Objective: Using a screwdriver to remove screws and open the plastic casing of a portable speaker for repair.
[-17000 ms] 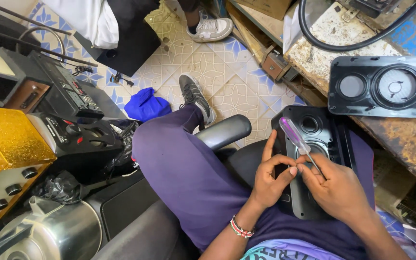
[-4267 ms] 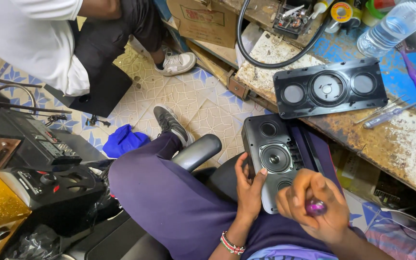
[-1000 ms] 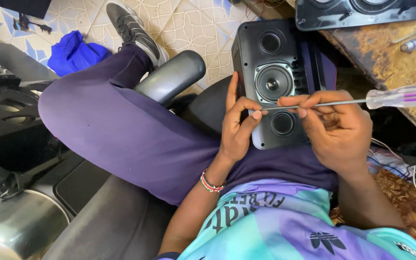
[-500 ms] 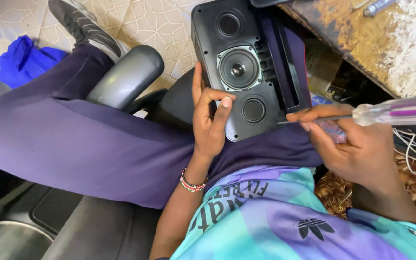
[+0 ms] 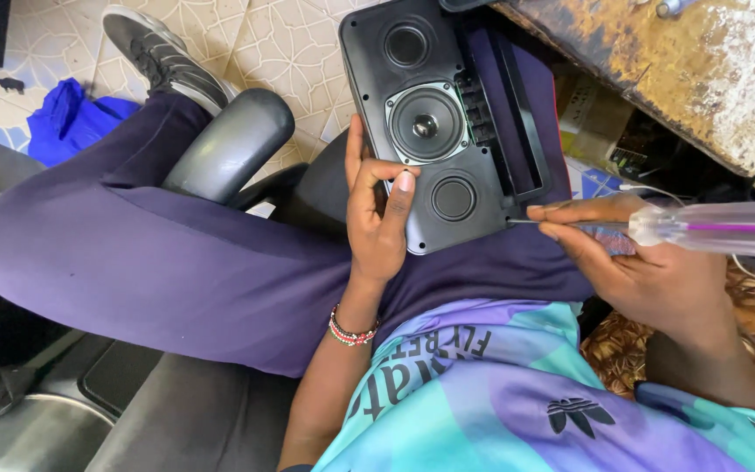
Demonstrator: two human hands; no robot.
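Black speaker box, upper centre of frame, lying face-up on the person's lap, its top end pointing toward the top edge. One large cone mid-panel, a smaller round opening above it and another below.

Left hand closed around the lower left edge of the box, thumb pressed flat on the front panel just left of the lower opening. Right hand, right of centre, curled shut on a clear-handled screwdriver; the thin shaft runs left and its tip meets the lower right corner of the box.

Risks, as a judgement: only one hand braces the box on a soft lap, so it could rock — the tip might then skid off the corner and score the panel or jab the cone. The left thumb sits close to the tip's line. A loosened screw, if any, would likely drop into the lap or onto the tiled floor.

Worn workbench upper right; chair armrest left of centre.
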